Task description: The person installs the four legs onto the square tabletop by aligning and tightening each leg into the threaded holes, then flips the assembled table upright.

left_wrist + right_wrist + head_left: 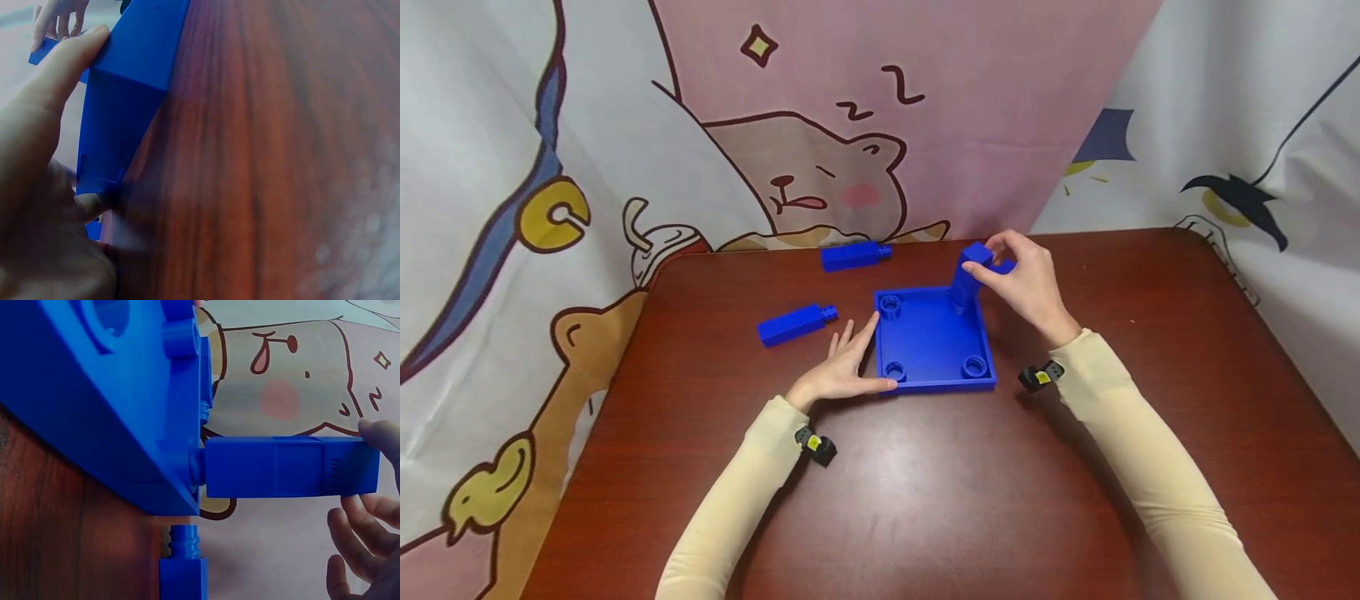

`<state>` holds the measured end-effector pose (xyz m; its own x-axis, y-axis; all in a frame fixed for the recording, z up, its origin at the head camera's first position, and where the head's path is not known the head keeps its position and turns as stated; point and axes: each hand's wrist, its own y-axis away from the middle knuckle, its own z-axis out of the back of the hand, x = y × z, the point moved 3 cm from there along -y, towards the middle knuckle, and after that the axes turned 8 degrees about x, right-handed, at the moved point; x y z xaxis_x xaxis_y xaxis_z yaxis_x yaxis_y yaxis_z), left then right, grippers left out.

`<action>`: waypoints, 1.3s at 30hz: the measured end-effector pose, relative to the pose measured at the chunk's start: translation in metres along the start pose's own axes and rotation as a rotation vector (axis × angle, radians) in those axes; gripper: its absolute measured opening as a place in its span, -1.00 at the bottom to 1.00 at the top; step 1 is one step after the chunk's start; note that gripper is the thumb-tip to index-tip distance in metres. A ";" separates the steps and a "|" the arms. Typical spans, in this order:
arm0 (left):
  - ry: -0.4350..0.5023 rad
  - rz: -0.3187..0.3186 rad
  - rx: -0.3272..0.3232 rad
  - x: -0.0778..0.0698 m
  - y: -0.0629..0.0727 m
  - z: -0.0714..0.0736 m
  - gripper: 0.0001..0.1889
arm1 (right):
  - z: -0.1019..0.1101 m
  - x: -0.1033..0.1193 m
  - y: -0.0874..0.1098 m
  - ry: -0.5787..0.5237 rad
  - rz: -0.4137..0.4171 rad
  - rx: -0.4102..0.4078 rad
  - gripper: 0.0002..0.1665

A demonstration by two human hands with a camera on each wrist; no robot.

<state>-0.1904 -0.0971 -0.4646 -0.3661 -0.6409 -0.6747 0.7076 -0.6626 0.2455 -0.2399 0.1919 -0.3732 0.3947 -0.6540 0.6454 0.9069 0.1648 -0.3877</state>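
Observation:
A blue square tray-like panel (932, 337), with low walls and a round socket in its corners, lies on the table. My left hand (842, 371) is spread around its near left corner, fingers straight against the left side and thumb on the front edge. My right hand (1033, 283) pinches the top of a blue square leg (967, 279) between thumb and fingers. That leg stands upright at the far right corner. In the right wrist view a narrow neck shows between the leg (269, 467) and the socket (195, 465).
Two blue legs with threaded ends lie left of the panel, one leg (797, 325) nearer and one leg (853, 257) at the back. Another blue leg (1004, 267) lies behind my right hand, partly hidden. A patterned cloth (970, 108) hangs behind the brown table (925, 492).

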 end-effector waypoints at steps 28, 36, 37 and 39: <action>-0.003 -0.013 0.003 -0.003 0.001 0.000 0.19 | 0.018 0.003 -0.003 -0.405 0.021 0.387 -0.55; -0.005 -0.015 -0.003 -0.001 0.000 -0.001 0.18 | 0.005 -0.009 -0.002 -0.319 -0.026 0.192 -0.56; -0.006 -0.015 -0.003 -0.001 0.000 -0.001 0.18 | 0.003 -0.008 -0.001 -0.297 -0.033 0.163 -0.56; -0.009 -0.012 -0.001 0.000 -0.001 -0.001 0.18 | 0.001 -0.005 0.002 -0.266 -0.053 0.110 -0.55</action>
<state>-0.1901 -0.0961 -0.4651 -0.3799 -0.6366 -0.6711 0.7041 -0.6696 0.2366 -0.2395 0.1959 -0.3770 0.3579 -0.4501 0.8181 0.9321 0.2240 -0.2846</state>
